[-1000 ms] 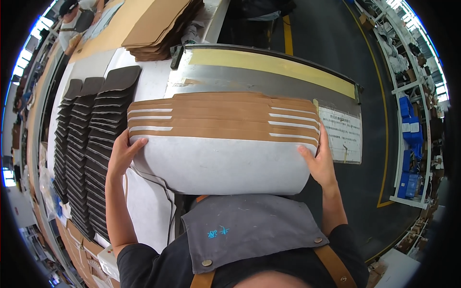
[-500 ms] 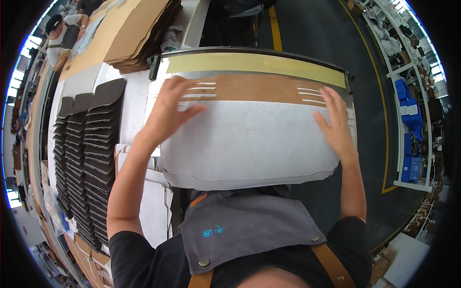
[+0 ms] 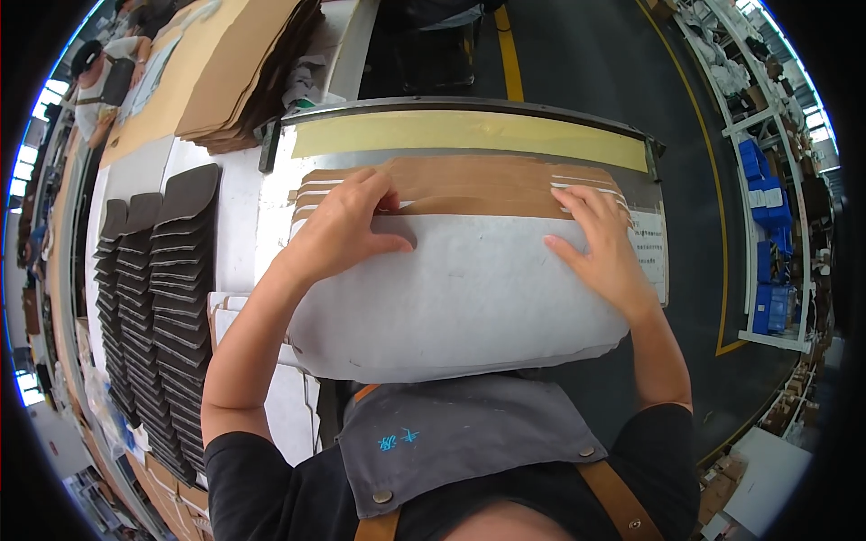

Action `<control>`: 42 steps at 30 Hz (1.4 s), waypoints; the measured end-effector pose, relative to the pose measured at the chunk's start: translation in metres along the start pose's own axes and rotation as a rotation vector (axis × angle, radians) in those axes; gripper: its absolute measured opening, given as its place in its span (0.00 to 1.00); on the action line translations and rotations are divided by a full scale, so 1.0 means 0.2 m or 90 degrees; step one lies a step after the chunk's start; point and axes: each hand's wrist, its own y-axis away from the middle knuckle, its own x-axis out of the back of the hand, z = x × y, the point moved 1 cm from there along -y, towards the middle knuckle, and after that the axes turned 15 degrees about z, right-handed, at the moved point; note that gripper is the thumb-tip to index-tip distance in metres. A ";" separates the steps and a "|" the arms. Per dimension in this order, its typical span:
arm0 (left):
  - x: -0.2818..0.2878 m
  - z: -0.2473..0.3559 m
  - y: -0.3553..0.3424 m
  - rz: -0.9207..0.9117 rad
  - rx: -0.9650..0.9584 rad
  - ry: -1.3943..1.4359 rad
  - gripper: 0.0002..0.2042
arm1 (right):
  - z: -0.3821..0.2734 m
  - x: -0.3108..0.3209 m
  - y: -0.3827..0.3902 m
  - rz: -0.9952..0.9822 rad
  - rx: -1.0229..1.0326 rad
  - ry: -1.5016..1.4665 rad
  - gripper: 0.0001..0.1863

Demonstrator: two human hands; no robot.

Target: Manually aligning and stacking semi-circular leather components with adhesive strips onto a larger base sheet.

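Note:
A large white sheet [image 3: 456, 279] with rounded near corners lies before me. Along its far side runs a brown band [image 3: 469, 183], layered like fanned edges with white stripes at both ends. My left hand [image 3: 347, 225] is over the left part of the band, fingers bent and thumb held apart over the white surface. At the right end my right hand [image 3: 595, 239] is open, fingertips over the striped layers and thumb over the white sheet. Whether the fingertips press down is hard to tell. The sheet's near edge reaches my grey apron [image 3: 478, 415].
Fanned rows of dark grey pieces [image 3: 185, 261] lie left on the white table. Behind them rises a pile of brown sheets [image 3: 239, 81]. A metal bar [image 3: 469, 110] and a yellow strip [image 3: 469, 135] border the work surface's far side. Shelves with blue bins [image 3: 767, 216] stand right; a person [image 3: 108, 77] is far left.
Both hands have come nearer to me and inward. The brown band shows more fanned stripes at its ends, and the sheet sits lower in view, nearer my body.

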 end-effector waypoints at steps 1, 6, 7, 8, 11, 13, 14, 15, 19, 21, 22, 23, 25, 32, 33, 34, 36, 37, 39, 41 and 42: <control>0.00 0.01 0.00 -0.001 0.000 0.000 0.17 | 0.00 0.00 -0.02 -0.024 0.001 -0.025 0.27; -0.01 0.00 -0.02 0.042 0.053 0.020 0.16 | 0.08 -0.06 -0.08 0.010 0.107 0.045 0.27; -0.01 -0.02 -0.02 0.041 0.052 0.021 0.16 | 0.11 -0.09 -0.06 -0.029 0.080 0.008 0.27; -0.02 -0.04 -0.01 0.033 0.066 0.054 0.16 | 0.13 -0.12 -0.05 -0.068 0.054 -0.029 0.28; -0.03 -0.04 0.02 0.020 0.095 0.073 0.15 | 0.10 -0.11 -0.02 -0.091 0.033 -0.015 0.29; -0.02 -0.02 0.04 0.015 0.110 0.057 0.14 | 0.06 -0.09 0.03 -0.081 0.019 -0.016 0.28; -0.02 -0.02 0.04 0.017 0.131 0.078 0.12 | 0.05 -0.08 0.04 -0.074 0.003 -0.017 0.28; -0.01 -0.02 0.04 0.019 0.152 0.099 0.10 | 0.03 -0.07 0.03 -0.075 0.001 -0.017 0.28; 0.04 0.02 0.07 0.073 -0.003 0.120 0.08 | 0.00 -0.01 -0.06 -0.009 0.012 -0.126 0.23; 0.09 0.06 0.09 0.105 -0.149 0.121 0.06 | -0.01 0.03 -0.08 -0.030 0.006 -0.200 0.21; 0.09 0.05 0.10 0.103 -0.149 0.121 0.06 | -0.01 0.05 -0.09 -0.024 0.018 -0.194 0.17; 0.10 0.05 0.11 0.112 -0.140 0.123 0.06 | -0.01 0.07 -0.09 -0.020 0.031 -0.188 0.14; 0.11 0.05 0.11 0.121 -0.132 0.126 0.06 | 0.00 0.11 -0.09 -0.035 0.019 -0.202 0.11; 0.31 0.03 0.00 0.049 -0.033 0.113 0.04 | -0.02 0.40 -0.21 -0.098 -0.043 -0.195 0.11; 0.34 0.05 -0.07 0.067 -0.041 0.083 0.05 | -0.02 0.43 -0.27 -0.082 -0.024 -0.154 0.11; 0.35 0.05 -0.14 0.086 -0.048 0.053 0.06 | 0.02 0.43 -0.36 -0.068 -0.006 -0.114 0.12; 0.32 0.04 -0.30 0.107 -0.039 -0.025 0.07 | 0.09 0.34 -0.52 -0.082 -0.006 -0.115 0.12; 0.26 -0.05 -0.36 0.132 -0.093 -0.024 0.07 | 0.15 0.25 -0.58 -0.110 -0.019 -0.086 0.11; 0.14 -0.18 -0.46 0.147 -0.154 -0.146 0.10 | 0.25 0.04 -0.60 -0.136 -0.035 -0.052 0.11; -0.01 -0.26 -0.45 0.207 -0.268 -0.242 0.16 | 0.31 -0.08 -0.58 -0.012 0.114 0.134 0.13; -0.10 -0.24 -0.40 0.209 -0.296 -0.261 0.20 | 0.29 -0.11 -0.56 -0.014 0.112 0.136 0.13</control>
